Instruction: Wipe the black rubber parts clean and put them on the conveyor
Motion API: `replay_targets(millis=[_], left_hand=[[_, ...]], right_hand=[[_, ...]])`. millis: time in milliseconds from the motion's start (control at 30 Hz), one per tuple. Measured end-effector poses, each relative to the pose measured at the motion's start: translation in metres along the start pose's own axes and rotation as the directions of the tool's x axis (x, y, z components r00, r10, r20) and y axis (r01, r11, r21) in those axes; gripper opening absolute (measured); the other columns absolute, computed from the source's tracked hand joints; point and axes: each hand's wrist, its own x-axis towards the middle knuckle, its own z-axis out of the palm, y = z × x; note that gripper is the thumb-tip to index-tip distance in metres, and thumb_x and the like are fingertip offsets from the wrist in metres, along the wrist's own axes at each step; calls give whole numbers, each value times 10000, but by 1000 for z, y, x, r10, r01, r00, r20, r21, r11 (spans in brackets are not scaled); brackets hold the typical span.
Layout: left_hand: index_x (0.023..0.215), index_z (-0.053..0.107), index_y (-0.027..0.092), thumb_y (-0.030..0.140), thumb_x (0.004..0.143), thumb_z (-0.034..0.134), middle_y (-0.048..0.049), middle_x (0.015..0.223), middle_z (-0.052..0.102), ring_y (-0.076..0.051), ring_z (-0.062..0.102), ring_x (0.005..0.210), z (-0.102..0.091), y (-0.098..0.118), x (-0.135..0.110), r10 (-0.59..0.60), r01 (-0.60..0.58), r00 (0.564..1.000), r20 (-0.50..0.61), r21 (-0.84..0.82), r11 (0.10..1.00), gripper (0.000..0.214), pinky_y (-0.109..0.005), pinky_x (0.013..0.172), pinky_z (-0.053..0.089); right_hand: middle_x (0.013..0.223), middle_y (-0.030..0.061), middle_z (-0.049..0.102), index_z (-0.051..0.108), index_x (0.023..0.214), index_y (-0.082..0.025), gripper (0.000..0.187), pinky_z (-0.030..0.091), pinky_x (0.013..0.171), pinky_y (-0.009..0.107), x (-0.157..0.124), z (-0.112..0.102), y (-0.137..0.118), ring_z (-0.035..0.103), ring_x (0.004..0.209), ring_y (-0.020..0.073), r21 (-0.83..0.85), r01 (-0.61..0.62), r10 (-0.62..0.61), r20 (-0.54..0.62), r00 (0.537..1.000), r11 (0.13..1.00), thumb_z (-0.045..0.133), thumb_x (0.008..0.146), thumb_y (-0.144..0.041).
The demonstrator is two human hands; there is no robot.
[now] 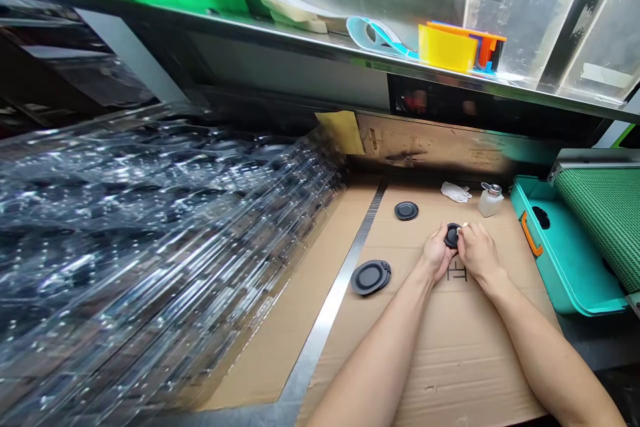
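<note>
My left hand (437,252) grips a small black round plastic part (452,235) by its edge, above the cardboard. My right hand (477,250) is closed against the other side of the part, its fingers pinched over the face. At these fingertips shows a small white piece (461,230), too small to name for sure. To the left lie two more black parts, each with a raised ring: a nearer oval one (371,277), which looks like a stack, and a farther one (407,211).
Stacked clear plastic trays (190,240) fill the left side. Beyond my hands are a white crumpled cloth (455,192) and a small white bottle with a metal top (491,200). At right, a teal bin (575,287) stands beside a green conveyor belt (605,213). A shelf holds a yellow container (447,48).
</note>
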Motion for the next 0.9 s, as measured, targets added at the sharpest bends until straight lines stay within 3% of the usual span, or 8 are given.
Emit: replay_targets(millis=[200, 400, 567, 667, 800, 900], left_hand=[[890, 677, 123, 391, 949, 607, -131, 973, 744, -240, 694, 1034, 0, -1, 0, 3, -2, 999, 43, -32, 999, 284, -377, 979, 533], [967, 665, 122, 351, 990, 544, -125, 1025, 739, -218, 691, 1026, 0, 0, -1, -31, 31, 999, 27, -12, 999, 259, -407, 943, 554], [947, 680, 129, 365, 911, 673, -109, 988, 740, -231, 691, 1006, 2, -2, -6, -19, 12, 996, 86, 85, 996, 239, -395, 903, 567], [898, 686, 128, 380, 873, 716, -96, 921, 740, -244, 692, 1001, 3, -4, -9, -8, -5, 993, 119, 110, 994, 255, -396, 901, 565], [903, 686, 116, 379, 896, 690, -115, 932, 744, -253, 687, 1029, 3, -4, -9, 19, -28, 995, 96, 91, 995, 264, -423, 928, 555], [926, 679, 111, 352, 934, 640, -131, 988, 745, -251, 685, 1044, 3, -2, -7, 18, -23, 998, 66, 72, 997, 244, -440, 945, 551]], right_hand=[[950, 79, 652, 649, 941, -205, 154, 471, 850, 338, -6, 3, -4, 572, 925, 227, 211, 140, -144, 6, 990, 967, 499, 957, -173], [958, 103, 657, 663, 991, -187, 213, 471, 839, 359, 5, -2, 14, 564, 953, 247, 209, -32, 66, -157, 985, 977, 450, 989, -201], [993, 85, 669, 665, 1045, -207, 204, 477, 886, 361, 3, -12, 14, 576, 981, 236, 321, 62, -16, -144, 989, 945, 467, 1005, -233], [997, 83, 666, 665, 1051, -213, 207, 480, 870, 347, 3, -10, 11, 579, 983, 234, 275, 79, -57, -87, 995, 958, 464, 1009, -237], [929, 101, 663, 669, 987, -190, 218, 475, 847, 366, 1, -4, 20, 584, 942, 251, 123, -32, 42, -80, 996, 992, 451, 991, -198], [903, 99, 665, 673, 965, -183, 208, 477, 831, 368, -2, -3, 28, 597, 916, 252, 129, -72, 82, -75, 994, 989, 466, 971, -192]])
